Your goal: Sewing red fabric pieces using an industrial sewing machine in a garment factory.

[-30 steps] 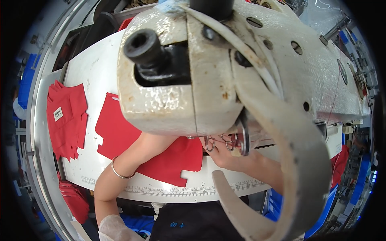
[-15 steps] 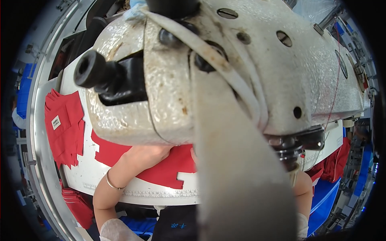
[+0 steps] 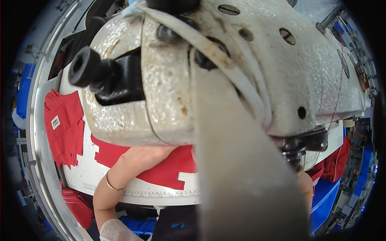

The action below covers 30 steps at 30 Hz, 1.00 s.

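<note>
Our view is filled by the worn white sewing machine [image 3: 241, 72]. Beneath it, our left hand [image 3: 150, 154] rests flat on red fabric [image 3: 165, 170]; its fingers are hidden, so we cannot tell its grip. A red stack [image 3: 64, 124] lies farther left.

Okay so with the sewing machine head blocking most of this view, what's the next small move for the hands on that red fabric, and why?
Probably ease the red fabric piece a little further under the sewing machine head. The left hand lies on the cloth at the white table, reaching beneath the machine. The right hand is hidden; only its forearm shows below the needle area, so its grip cannot be judged.
</note>
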Each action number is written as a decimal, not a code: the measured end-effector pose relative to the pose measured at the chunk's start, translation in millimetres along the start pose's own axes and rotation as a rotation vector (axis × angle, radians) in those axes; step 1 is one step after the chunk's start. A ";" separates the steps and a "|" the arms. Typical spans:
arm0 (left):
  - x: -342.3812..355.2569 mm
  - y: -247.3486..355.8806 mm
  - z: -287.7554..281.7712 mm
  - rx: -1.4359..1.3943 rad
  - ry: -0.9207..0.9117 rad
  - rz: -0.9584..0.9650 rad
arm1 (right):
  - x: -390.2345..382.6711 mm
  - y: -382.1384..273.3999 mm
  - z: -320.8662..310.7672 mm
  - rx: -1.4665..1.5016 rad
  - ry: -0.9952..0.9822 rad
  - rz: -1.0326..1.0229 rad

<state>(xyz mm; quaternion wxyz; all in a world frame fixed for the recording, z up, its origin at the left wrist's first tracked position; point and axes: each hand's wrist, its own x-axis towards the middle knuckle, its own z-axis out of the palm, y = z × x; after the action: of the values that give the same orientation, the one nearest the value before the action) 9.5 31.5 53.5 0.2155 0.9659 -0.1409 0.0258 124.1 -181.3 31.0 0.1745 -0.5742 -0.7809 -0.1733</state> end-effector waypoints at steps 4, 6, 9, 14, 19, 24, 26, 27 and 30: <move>3.1 2.8 2.1 0.077 0.084 0.003 | -15.4 -22.1 40.1 -0.124 0.014 0.126; 3.6 3.5 1.5 -0.005 0.018 -0.039 | -14.3 -25.2 55.0 -0.137 0.161 0.209; 5.0 8.3 7.5 -0.028 0.098 -0.078 | -12.4 -20.2 35.8 -0.104 0.029 0.164; 8.2 -2.7 30.1 -0.057 0.324 0.011 | -5.5 -18.6 28.5 -0.112 0.118 0.157; -2.3 -12.0 32.4 -0.017 0.239 -0.002 | 3.9 -5.8 6.3 -0.174 0.129 0.148; 9.7 -2.7 14.0 0.012 0.160 -0.020 | 3.2 5.9 7.0 0.031 -0.022 0.134; 11.7 -1.6 7.6 0.019 0.191 -0.013 | 2.9 6.4 8.6 0.091 0.038 0.186; 13.0 -0.2 2.8 0.010 0.166 -0.006 | 2.8 6.4 8.8 0.149 0.097 0.245; 19.0 -7.3 9.3 0.005 0.171 0.018 | 5.5 13.2 8.6 0.320 0.027 0.253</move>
<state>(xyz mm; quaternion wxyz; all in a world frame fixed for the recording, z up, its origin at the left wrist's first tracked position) 29.7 28.9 44.2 0.2240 0.9595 -0.1306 0.1104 134.5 -169.0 26.9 0.2943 -0.6304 -0.7176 -0.0316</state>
